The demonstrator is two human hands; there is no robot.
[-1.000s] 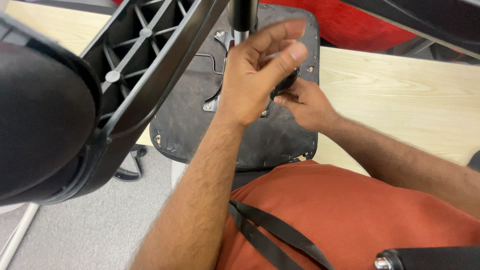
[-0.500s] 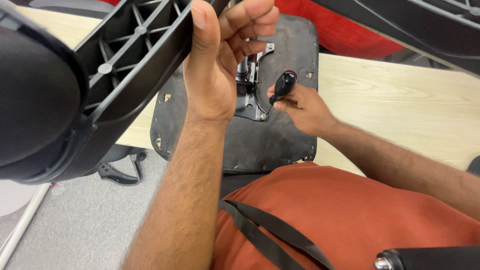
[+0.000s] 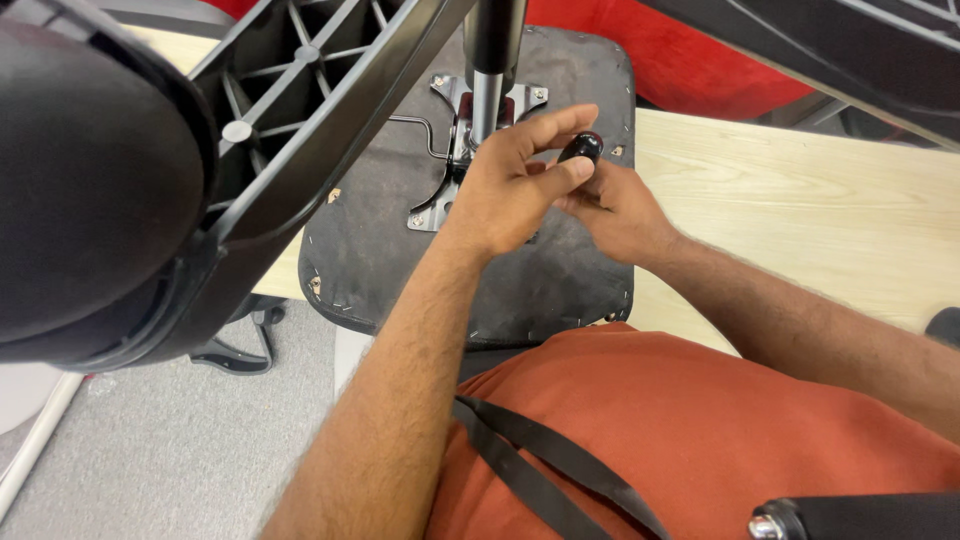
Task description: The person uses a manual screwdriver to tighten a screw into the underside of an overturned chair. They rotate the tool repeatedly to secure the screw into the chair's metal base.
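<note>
- My left hand [image 3: 510,190] hovers over the underside of an upturned chair seat [image 3: 400,250], fingers loosely curled, thumb and forefinger closing on the black knob [image 3: 580,148].
- My right hand [image 3: 615,210] reaches in from the right, its fingers beneath the same knob; whether they grip the knob's stem I cannot tell, since my left thumb covers the joint.
- The black knob sits between both hands, just right of the metal mounting plate [image 3: 455,150] bolted to the seat's underside.
- The gas-lift column [image 3: 490,60] rises from that plate toward the top of the view.
- A black plastic base arm [image 3: 290,130] with ribbed webbing crosses the upper left, ending in a large blurred caster [image 3: 90,180].
- The seat rests on a pale wooden table [image 3: 800,210].
</note>
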